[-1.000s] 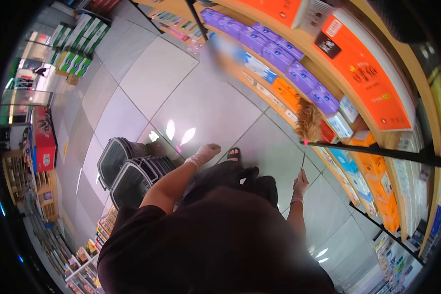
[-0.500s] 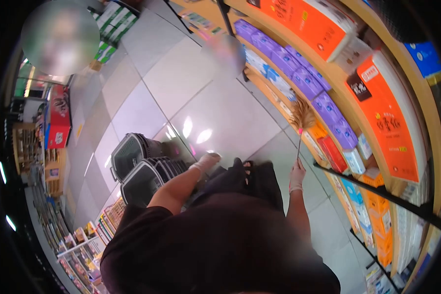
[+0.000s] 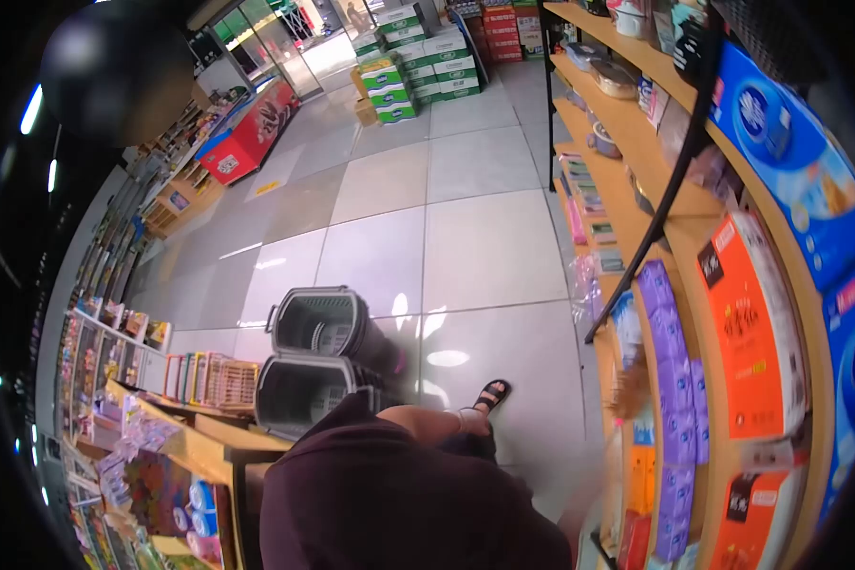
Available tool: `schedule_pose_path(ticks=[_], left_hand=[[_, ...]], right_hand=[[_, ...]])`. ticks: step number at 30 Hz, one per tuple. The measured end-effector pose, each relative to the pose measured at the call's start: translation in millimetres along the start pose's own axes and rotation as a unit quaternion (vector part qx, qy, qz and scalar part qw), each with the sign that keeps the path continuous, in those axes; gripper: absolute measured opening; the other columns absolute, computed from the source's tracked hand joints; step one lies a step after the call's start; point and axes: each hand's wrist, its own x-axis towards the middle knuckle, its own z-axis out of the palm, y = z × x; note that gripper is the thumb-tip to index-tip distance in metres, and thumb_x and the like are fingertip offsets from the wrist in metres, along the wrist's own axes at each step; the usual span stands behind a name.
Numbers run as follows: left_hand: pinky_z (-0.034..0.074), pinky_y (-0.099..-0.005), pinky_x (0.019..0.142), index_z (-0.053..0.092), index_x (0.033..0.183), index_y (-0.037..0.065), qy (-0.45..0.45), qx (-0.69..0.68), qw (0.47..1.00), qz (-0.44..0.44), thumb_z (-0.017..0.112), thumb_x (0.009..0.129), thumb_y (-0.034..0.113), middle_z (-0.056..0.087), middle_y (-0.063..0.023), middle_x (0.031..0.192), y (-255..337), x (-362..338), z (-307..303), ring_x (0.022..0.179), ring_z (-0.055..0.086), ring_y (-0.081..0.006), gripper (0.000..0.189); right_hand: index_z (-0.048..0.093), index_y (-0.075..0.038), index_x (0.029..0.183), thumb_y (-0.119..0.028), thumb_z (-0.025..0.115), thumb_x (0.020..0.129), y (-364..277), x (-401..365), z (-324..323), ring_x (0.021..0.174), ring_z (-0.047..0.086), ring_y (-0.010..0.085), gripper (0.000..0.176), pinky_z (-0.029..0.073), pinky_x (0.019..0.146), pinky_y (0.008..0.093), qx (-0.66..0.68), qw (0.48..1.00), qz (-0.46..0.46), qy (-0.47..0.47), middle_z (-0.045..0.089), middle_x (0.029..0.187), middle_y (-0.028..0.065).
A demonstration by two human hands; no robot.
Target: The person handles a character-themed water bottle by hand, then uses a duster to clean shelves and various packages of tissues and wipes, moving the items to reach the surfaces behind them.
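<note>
Head view: left hand [image 3: 467, 419], pale-wrapped, hangs low at the thigh, with the sandalled foot [image 3: 492, 392] just ahead of it. Its fingers are hidden, so I cannot tell whether they are spread or curled. Feather duster [image 3: 629, 385] shows as a brown blur well to that hand's right, against the purple packs [image 3: 676, 380] on the shelf [image 3: 636, 204]; the right hand is not made out, and grey baskets [image 3: 318, 328] stand to the left hand's left.

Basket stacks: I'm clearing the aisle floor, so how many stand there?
2. One basket stack stands farther out on the tiles; the nearer basket stack sits beside it, by the person. Others may be hidden.
</note>
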Motion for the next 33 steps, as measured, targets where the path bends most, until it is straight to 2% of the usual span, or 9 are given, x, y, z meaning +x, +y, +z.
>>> schedule_pose_path(ticks=[3, 7, 12, 13, 14, 17, 23, 27, 33], left_hand=[[0.044, -0.0412, 0.099, 0.071, 0.112, 0.012, -0.015, -0.059, 0.996, 0.062, 0.059, 0.083, 0.04, 0.068, -0.0131, 0.116, -33.1, 23.9, -66.0, 0.111, 0.062, -0.0296, 0.042], [0.047, -0.0414, 0.097, 0.073, 0.11, 0.015, 0.1, -0.216, 0.957, -0.164, 0.061, 0.082, 0.04, 0.071, -0.012, 0.109, -6.9, -11.9, -185.0, 0.107, 0.064, -0.0312, 0.04], [0.048, -0.0468, 0.091, 0.072, 0.099, 0.005, 0.142, 0.004, 0.99, 0.019, 0.05, 0.091, 0.027, 0.07, -0.0172, 0.102, -151.8, 81.6, -202.0, 0.099, 0.064, -0.0366, 0.032], [0.048, -0.0482, 0.09, 0.071, 0.098, 0.004, 0.168, 0.091, 0.976, 0.102, 0.048, 0.093, 0.024, 0.069, -0.017, 0.1, -216.6, 134.6, -161.9, 0.097, 0.064, -0.0367, 0.031], [0.049, -0.0478, 0.089, 0.071, 0.096, 0.004, 0.16, 0.075, 0.976, 0.123, 0.048, 0.093, 0.023, 0.07, -0.0168, 0.098, -225.9, 148.8, -157.8, 0.096, 0.064, -0.0363, 0.03], [0.048, -0.0436, 0.095, 0.07, 0.109, 0.003, 0.043, -0.161, 0.98, -0.106, 0.058, 0.087, 0.045, 0.069, -0.018, 0.112, -170.9, 109.3, -187.4, 0.109, 0.063, -0.0342, 0.049], [0.036, -0.0448, 0.11, 0.036, 0.149, 0.007, -0.201, -0.045, 0.958, -0.201, 0.063, 0.078, 0.066, 0.042, -0.0247, 0.147, -86.9, 82.7, -127.3, 0.135, 0.042, -0.0384, 0.096], [0.036, -0.0486, 0.109, 0.029, 0.152, 0.011, -0.122, 0.081, 0.952, -0.271, 0.063, 0.079, 0.064, 0.029, -0.025, 0.153, -43.5, 77.2, -87.5, 0.136, 0.038, -0.0446, 0.096], [0.045, -0.041, 0.1, 0.054, 0.131, 0.004, -0.008, -0.211, 0.966, -0.147, 0.067, 0.082, 0.042, 0.063, -0.0223, 0.12, -96.8, 162.4, -56.5, 0.119, 0.058, -0.0329, 0.064]], right_hand=[[0.046, 0.005, 0.14, -0.016, 0.051, 0.097, -76.0, 4.8, 35.3, 0.105, 0.06, 0.0233, 0.048, 0.047, 0.091, 0.0311, -0.189, 0.976, -0.07, -0.086, 0.06, 0.132, 0.0131], [0.048, 0.004, 0.139, -0.018, 0.05, 0.098, -151.6, -8.6, 84.5, 0.109, 0.06, 0.0243, 0.047, 0.046, 0.096, 0.0311, -0.032, 0.994, 0.057, 0.089, 0.056, 0.135, 0.0142], [0.057, 0.003, 0.132, -0.027, 0.047, 0.102, -89.6, 32.3, 162.4, 0.111, 0.058, 0.022, 0.044, 0.046, 0.099, 0.0355, 0.14, 0.987, -0.04, 0.065, 0.061, 0.127, 0.015], [0.059, 0.002, 0.13, -0.022, 0.049, 0.101, -168.1, 22.2, 169.9, 0.108, 0.059, 0.0199, 0.039, 0.046, 0.098, 0.0323, 0.115, 0.987, 0.099, 0.049, 0.065, 0.119, 0.0136], [0.065, 0.002, 0.12, -0.02, 0.056, 0.099, -167.3, 23.9, 169.1, 0.077, 0.054, 0.0124, 0.032, 0.046, 0.064, 0.0269, -0.048, 0.997, 0.015, 0.057, 0.064, 0.089, 0.0053], [0.065, -0.006, 0.126, -0.017, 0.055, 0.099, -224.2, 10.7, 157.7, 0.051, 0.036, 0.0032, 0.031, 0.031, 0.044, 0.0202, 0.175, 0.951, 0.198, 0.158, 0.049, 0.069, -0.0052], [0.059, -0.002, 0.131, -0.014, 0.053, 0.099, -210.1, 27.2, 140.4, 0.055, 0.029, 0.0035, 0.035, 0.027, 0.047, 0.0202, 0.146, 0.936, 0.224, 0.228, 0.041, 0.069, -0.0074], [0.059, -0.004, 0.133, -0.016, 0.051, 0.1, -183.8, 20.6, 119.3, 0.045, 0.028, 0.0021, 0.035, 0.017, 0.039, 0.0207, 0.008, 0.988, 0.134, 0.074, 0.032, 0.061, -0.0076], [0.06, -0.005, 0.128, -0.021, 0.048, 0.102, -223.6, 28.8, 120.7, 0.046, 0.027, 0.0017, 0.033, 0.02, 0.04, 0.0194, 0.093, 0.936, 0.234, 0.246, 0.035, 0.058, -0.0068]])
